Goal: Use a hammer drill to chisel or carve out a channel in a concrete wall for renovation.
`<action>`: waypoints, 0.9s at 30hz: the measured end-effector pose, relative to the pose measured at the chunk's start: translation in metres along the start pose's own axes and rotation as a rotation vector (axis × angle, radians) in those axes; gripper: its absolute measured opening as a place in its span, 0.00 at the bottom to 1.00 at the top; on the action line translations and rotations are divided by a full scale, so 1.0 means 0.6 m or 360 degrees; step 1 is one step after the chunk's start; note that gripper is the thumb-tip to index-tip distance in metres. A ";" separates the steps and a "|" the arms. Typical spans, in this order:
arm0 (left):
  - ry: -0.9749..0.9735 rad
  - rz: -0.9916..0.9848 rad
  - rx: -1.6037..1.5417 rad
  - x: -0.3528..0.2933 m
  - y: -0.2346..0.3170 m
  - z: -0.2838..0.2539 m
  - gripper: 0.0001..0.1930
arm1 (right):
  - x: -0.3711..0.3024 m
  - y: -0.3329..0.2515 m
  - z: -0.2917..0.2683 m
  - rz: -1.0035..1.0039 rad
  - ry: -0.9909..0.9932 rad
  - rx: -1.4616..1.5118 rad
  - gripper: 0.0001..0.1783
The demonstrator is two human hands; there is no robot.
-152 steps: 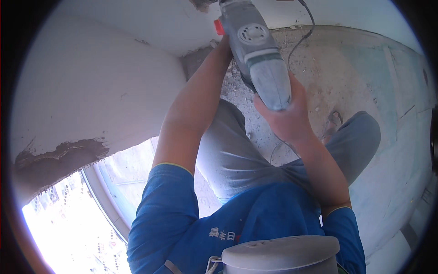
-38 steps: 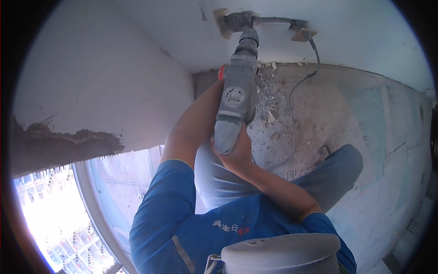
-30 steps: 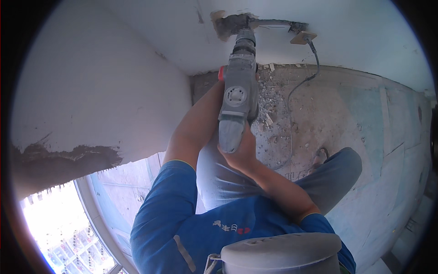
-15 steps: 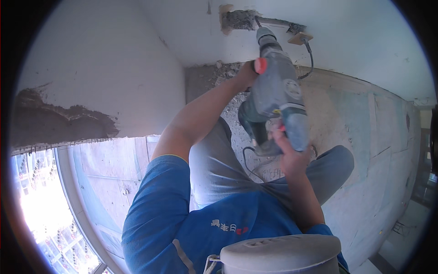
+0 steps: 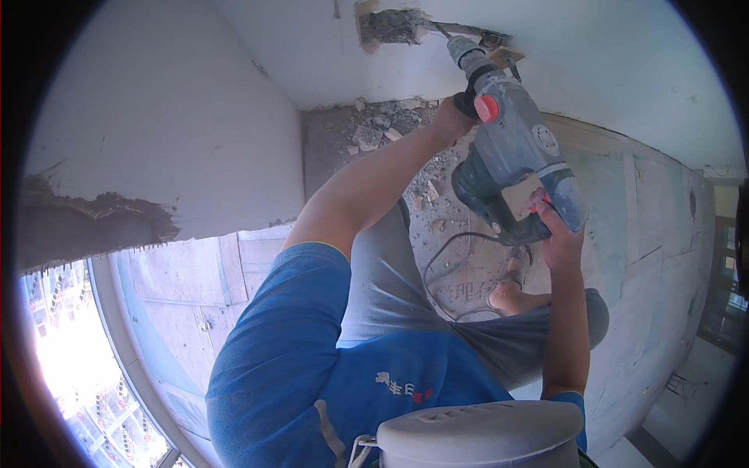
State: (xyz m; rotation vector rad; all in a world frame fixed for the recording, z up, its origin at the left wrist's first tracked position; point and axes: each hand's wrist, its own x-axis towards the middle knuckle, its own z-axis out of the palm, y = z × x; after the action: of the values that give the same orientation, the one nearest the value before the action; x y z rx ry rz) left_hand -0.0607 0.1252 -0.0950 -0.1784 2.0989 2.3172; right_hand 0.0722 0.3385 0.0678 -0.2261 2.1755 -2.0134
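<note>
A grey and dark green rotary hammer drill point(image 5: 511, 129) slants across the upper middle, its bit pointing up and left. The bit's tip meets the wall at the narrow groove point(image 5: 460, 29), just right of a rough square hole point(image 5: 394, 27). My left hand point(image 5: 459, 117) is closed around the side handle behind the chuck, its fingers partly hidden. On the rear handle, by a red trigger, my right hand point(image 5: 558, 226) is wrapped. A dark power cord point(image 5: 433, 265) curves down from the tool's base.
Rubble point(image 5: 382, 129) lies on the floor along the wall's foot. A small tan box point(image 5: 505, 56) with a cable sits at the groove's right end. My bent legs point(image 5: 390, 273) are below the drill. A bright window point(image 5: 74, 351) stands at lower left, under a broken plaster edge point(image 5: 101, 214).
The drill's body and both hands have swung to the right, so the tool slants more. Its bit stays near the groove's left end. My right foot and more cord now show.
</note>
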 end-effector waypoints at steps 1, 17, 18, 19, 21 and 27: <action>0.0057 -0.0011 0.0019 0.002 0.005 0.001 0.20 | 0.012 0.004 -0.010 -0.0009 -0.0036 -0.0025 0.08; 0.0220 -0.0042 -0.0012 0.088 0.015 0.084 0.15 | 0.231 0.051 -0.243 0.0165 -0.0349 0.0168 0.16; 0.0212 -0.0050 -0.0013 0.091 0.010 0.087 0.15 | 0.236 0.058 -0.254 0.0165 -0.0345 0.0167 0.16; 0.0212 -0.0057 -0.0011 0.096 0.005 0.087 0.15 | 0.242 0.061 -0.256 0.0200 -0.0346 0.0226 0.16; 0.0241 -0.0017 0.0002 0.107 -0.002 0.088 0.15 | 0.252 0.064 -0.260 0.0232 -0.0353 0.0285 0.17; 0.0259 -0.0062 0.0085 0.109 -0.003 0.091 0.16 | 0.260 0.065 -0.258 0.0245 -0.0239 0.0259 0.14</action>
State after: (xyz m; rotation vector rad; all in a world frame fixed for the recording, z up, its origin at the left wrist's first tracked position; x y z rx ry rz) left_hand -0.1300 0.1748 -0.0977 -0.4163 2.2046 2.2936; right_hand -0.1147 0.4567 0.0372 -0.1758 1.8695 -2.0053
